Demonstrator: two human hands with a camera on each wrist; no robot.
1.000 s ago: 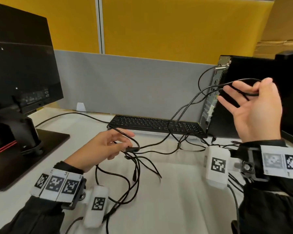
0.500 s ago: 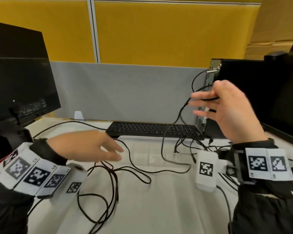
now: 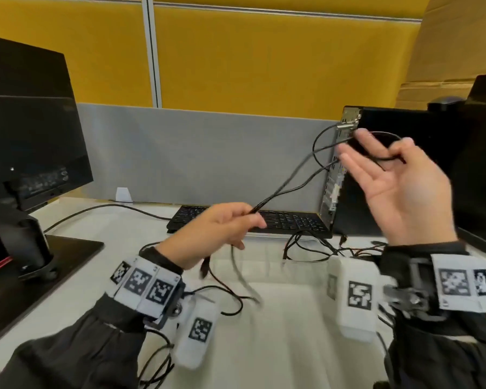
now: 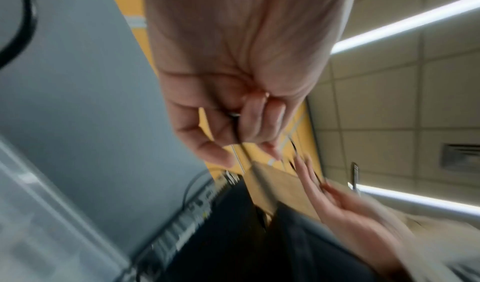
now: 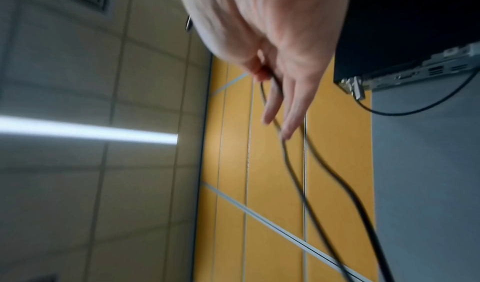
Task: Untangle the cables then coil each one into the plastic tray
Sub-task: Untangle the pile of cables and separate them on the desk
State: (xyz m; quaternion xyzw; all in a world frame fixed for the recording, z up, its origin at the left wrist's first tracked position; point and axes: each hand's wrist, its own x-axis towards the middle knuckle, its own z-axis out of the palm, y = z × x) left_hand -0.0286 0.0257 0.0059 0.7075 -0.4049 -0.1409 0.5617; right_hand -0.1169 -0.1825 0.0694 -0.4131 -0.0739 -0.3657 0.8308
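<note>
A thin black cable (image 3: 289,186) stretches in the air between both hands. My left hand (image 3: 244,223) is over the table's middle, fingers curled round the cable's lower part; the left wrist view shows the cable (image 4: 240,136) pinched between thumb and fingers of that hand (image 4: 233,132). My right hand (image 3: 387,161) is raised in front of the computer tower, thumb and forefinger pinching a loop of the cable while the other fingers (image 3: 357,169) stay straight. More black cables (image 3: 306,248) lie tangled on the table. A pale translucent tray (image 3: 278,284) lies below the hands.
A black monitor on its stand (image 3: 31,136) fills the left. A black keyboard (image 3: 278,220) lies at the back, with the computer tower (image 3: 345,164) to its right and a cable plugged in at its top (image 3: 345,125). A grey and yellow partition closes the back.
My left hand has risen from the table and now grips the cable. My right hand has turned its palm toward me and moved right, still holding the loop.
</note>
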